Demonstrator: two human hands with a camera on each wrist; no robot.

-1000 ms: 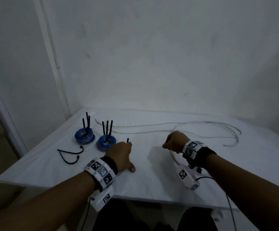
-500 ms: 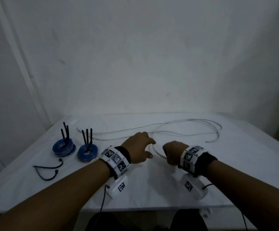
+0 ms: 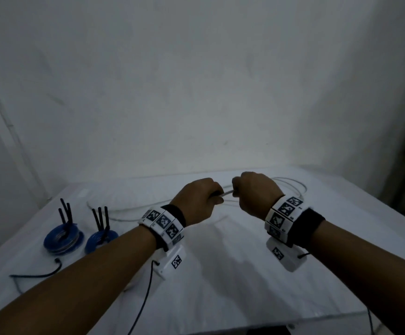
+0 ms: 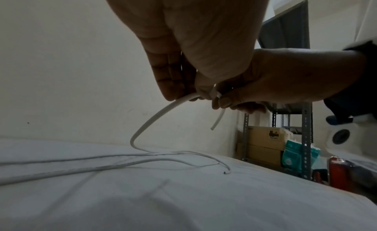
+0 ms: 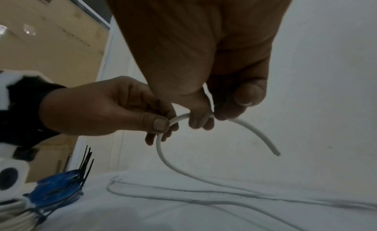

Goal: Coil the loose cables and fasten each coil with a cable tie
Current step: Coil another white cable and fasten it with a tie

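Both hands, left hand (image 3: 197, 201) and right hand (image 3: 254, 193), pinch a thin, light, springy-looking white cable (image 4: 155, 120) near its free end above the tabletop (image 3: 220, 286), its slack trailing far right.

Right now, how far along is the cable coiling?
Done: two blue coils sit tied, black tie tails upright. In hand: the left hand and right hand grip the white cable near its free end; no loop formed yet. Left: coil it and tie it.
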